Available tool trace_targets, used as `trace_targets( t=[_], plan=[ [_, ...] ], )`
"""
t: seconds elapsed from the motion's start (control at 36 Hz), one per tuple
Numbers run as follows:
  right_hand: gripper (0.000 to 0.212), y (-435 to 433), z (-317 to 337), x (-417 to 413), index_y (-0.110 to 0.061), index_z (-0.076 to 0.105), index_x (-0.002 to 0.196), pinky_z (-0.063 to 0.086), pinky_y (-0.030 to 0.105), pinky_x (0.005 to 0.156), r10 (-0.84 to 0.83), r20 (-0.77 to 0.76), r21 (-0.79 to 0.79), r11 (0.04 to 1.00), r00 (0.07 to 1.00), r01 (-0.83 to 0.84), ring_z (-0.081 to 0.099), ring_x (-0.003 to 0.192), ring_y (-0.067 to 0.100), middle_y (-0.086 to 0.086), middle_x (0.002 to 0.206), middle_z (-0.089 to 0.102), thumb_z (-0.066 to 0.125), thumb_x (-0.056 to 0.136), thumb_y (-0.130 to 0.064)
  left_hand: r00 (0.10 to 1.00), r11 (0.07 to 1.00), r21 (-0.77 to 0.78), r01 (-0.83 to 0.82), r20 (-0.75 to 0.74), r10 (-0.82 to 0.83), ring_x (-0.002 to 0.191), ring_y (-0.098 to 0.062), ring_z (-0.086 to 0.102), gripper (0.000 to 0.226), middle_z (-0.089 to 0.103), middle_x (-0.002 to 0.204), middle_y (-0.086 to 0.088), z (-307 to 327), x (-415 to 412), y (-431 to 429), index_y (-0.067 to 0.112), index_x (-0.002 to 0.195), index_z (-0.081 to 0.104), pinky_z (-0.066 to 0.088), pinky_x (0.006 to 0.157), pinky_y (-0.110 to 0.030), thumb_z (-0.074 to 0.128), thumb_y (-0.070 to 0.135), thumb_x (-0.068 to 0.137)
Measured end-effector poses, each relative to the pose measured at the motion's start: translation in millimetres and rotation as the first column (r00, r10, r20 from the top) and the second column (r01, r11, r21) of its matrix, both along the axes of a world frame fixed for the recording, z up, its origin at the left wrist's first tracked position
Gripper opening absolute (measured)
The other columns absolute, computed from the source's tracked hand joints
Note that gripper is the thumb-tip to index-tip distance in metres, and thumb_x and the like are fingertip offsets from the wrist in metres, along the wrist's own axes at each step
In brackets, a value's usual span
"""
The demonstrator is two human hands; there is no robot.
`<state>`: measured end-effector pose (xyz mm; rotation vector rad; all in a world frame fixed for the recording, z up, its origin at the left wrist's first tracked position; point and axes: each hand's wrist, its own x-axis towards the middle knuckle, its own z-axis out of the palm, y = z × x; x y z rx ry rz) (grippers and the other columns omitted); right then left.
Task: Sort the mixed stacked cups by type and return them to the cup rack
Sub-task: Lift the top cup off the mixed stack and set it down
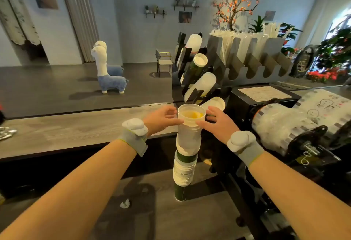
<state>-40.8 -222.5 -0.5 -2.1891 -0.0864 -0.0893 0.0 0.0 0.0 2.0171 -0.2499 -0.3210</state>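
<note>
Wood counter (161,218), upright cup stack (187,144), mouths up

The grey wooden bench (152,218) carries a tall stack of cups (183,173), standing upright, and a small crumpled white scrap (125,203) a little to its left. On the higher ledge (76,131) (same wood) rests a shiny thing (5,132), at the far left edge.
</note>
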Motion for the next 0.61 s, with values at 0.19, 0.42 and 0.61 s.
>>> trace_targets(
  t=[0.19,0.42,0.61],
  plan=[
    [0.060,4,-5,1,-0.024,0.050,0.134,0.039,0.017,0.083,0.059,0.023,-0.020,0.998,0.998,-0.059,0.053,0.110,0.006,-0.013,0.122,0.056,0.072,0.082,-0.045,0.999,0.999,0.008,0.039,-0.006,-0.039,0.127,-0.019,0.055,0.069,0.058,0.140,0.003,-11,0,-14,0.024,0.143,0.047,0.040,0.112,-0.046,0.072,0.045,0.082],
    [0.055,4,-5,5,-0.024,0.052,0.131,0.034,0.005,0.067,0.072,0.028,-0.036,0.997,0.997,-0.071,0.052,0.098,0.003,-0.016,0.110,0.055,0.071,0.084,-0.044,0.998,0.997,-0.032,0.068,-0.017,-0.068,0.127,-0.022,0.053,0.062,0.054,0.142,0.002,-13,5,-16,0.028,0.143,0.043,0.045,0.108,-0.044,0.067,0.041,0.087],
    [0.042,5,-2,7,-0.028,0.056,0.121,0.038,0.006,0.067,0.094,0.046,-0.017,0.995,0.994,-0.093,0.056,0.088,-0.002,-0.019,0.102,0.057,0.072,0.084,-0.039,0.996,0.997,-0.031,0.074,0.049,-0.073,0.129,-0.018,0.052,0.078,0.057,0.139,0.006,-10,3,-18,0.028,0.142,0.046,0.039,0.112,-0.049,0.073,0.055,0.074]
  ],
)
